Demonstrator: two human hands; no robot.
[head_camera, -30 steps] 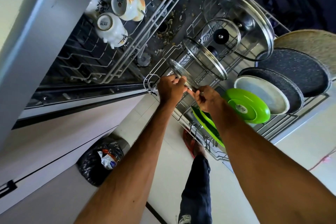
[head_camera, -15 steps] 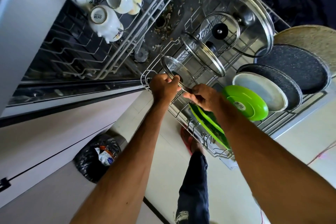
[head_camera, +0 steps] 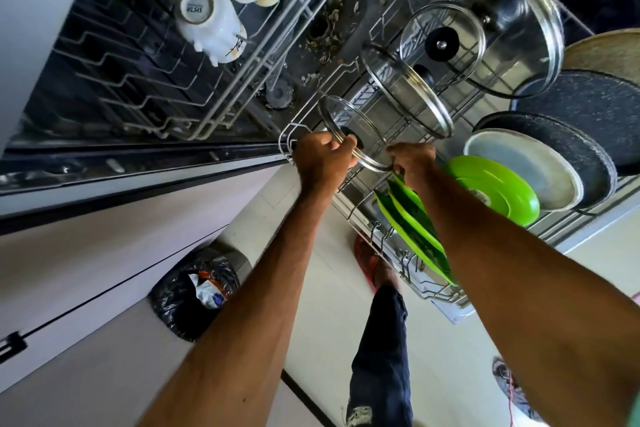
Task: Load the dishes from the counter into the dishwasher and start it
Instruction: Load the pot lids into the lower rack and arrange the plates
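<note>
Kitchen floor and pale cabinets fill the lower view, with the dishwasher open above and its lower rack [head_camera: 349, 215] pulled out. A small glass lid [head_camera: 353, 132] is stood on edge at the near left corner of the rack, held on both sides. The left hand [head_camera: 322, 158] is closed around the lid's near rim, fingers curled tight on it. The right hand [head_camera: 414, 161] is pinched at the lid's lower right edge; whether its fingertips grip the rim or a rack wire cannot be told. The two-handed hold is judged to be for seating the rim between tines so the lid stays upright. Just beyond, three larger lids [head_camera: 485, 14] are racked the same way. Green plates [head_camera: 491, 187] and dark pans [head_camera: 585, 107] are stood to the right. Cups [head_camera: 207, 21] are set mouth-down in the upper rack [head_camera: 138, 80], presumably to drain. Food debris lies on the tub floor. The lid's knob is mostly hidden behind the left fingers. A bin bag [head_camera: 194, 291] sits by the cabinets. The counter is out of view, so remaining dishes cannot be judged.
</note>
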